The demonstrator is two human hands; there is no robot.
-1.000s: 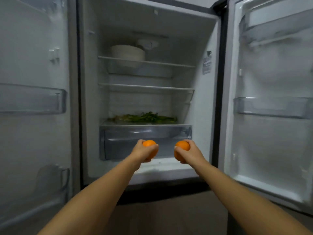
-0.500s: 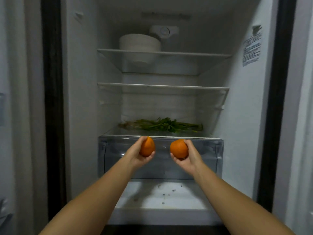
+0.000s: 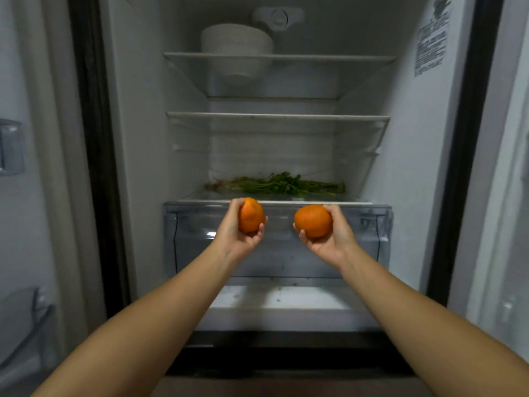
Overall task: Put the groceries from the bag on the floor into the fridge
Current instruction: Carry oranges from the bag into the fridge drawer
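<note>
At centre frame, before the open fridge [image 3: 137, 138], the left hand [image 3: 237, 233] grips one orange [image 3: 250, 214] and the right hand [image 3: 329, 239] grips another orange [image 3: 313, 220], in front of the clear drawer [image 3: 372, 239], greens [image 3: 280, 184] above, bowls [image 3: 236, 38] at top

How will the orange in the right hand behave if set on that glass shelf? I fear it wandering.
The orange is round, so it would probably roll on the smooth shelf. It looks firm: the right hand cups it undented. Resting it against the greens may stop it.
</note>
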